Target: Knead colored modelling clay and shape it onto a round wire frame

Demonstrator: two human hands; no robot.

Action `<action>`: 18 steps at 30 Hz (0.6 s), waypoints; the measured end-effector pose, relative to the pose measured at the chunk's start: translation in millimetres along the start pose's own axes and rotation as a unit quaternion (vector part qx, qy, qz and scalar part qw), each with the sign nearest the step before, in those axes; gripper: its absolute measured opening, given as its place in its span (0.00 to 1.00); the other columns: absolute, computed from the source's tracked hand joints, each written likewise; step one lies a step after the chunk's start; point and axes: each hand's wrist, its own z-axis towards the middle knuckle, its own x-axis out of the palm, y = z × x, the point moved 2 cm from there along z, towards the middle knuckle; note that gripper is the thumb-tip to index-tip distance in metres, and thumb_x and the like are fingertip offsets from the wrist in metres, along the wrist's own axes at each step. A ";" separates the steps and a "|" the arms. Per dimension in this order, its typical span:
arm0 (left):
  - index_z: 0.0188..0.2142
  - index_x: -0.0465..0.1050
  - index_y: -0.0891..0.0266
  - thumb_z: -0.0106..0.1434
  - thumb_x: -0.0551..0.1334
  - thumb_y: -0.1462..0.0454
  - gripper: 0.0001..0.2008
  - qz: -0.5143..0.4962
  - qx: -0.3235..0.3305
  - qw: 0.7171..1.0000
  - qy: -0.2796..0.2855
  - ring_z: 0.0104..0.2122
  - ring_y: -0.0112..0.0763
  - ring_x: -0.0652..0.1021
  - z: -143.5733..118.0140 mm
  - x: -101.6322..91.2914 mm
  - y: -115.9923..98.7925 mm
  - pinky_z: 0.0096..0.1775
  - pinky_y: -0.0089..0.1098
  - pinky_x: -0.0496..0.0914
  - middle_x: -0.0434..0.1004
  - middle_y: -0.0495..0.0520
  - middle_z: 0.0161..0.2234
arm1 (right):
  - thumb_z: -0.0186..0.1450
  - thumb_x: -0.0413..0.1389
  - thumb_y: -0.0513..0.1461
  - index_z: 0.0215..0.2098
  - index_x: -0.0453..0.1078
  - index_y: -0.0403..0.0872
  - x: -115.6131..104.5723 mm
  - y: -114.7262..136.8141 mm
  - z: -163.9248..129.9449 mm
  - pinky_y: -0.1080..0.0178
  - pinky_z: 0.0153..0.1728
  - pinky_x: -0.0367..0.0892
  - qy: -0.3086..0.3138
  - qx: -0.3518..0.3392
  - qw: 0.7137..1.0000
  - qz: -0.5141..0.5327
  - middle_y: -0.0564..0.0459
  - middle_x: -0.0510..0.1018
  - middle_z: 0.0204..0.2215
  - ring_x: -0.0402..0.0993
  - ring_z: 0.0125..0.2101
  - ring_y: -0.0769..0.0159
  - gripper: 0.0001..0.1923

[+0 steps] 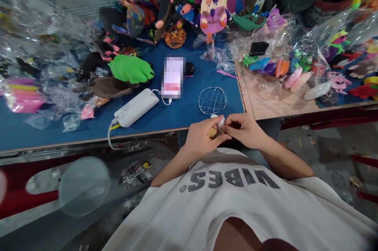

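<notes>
At the desk's (165, 119) front edge, left hand (203, 138) and right hand (245, 129) pinch a small white piece (220, 121) together, near the wire dome (212, 100).

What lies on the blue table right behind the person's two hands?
A round wire mesh frame lies on the blue table just behind the left hand and right hand. The fingers cover most of the small white piece they hold.

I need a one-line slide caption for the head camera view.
Both hands, left hand and right hand, pinch a small white piece beside a wire dome.
</notes>
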 end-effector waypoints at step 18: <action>0.61 0.80 0.59 0.68 0.69 0.66 0.22 -0.040 -0.075 0.996 -0.023 0.33 0.26 0.79 -3.6 -16.6 -8.5 0.40 0.30 0.72 0.83 0.50 0.37 | 0.74 0.64 0.42 0.34 0.72 0.48 20.8 -23.7 11.9 0.62 0.30 0.57 -0.037 -0.089 0.995 0.019 0.58 0.71 0.27 0.62 0.28 0.70 0.12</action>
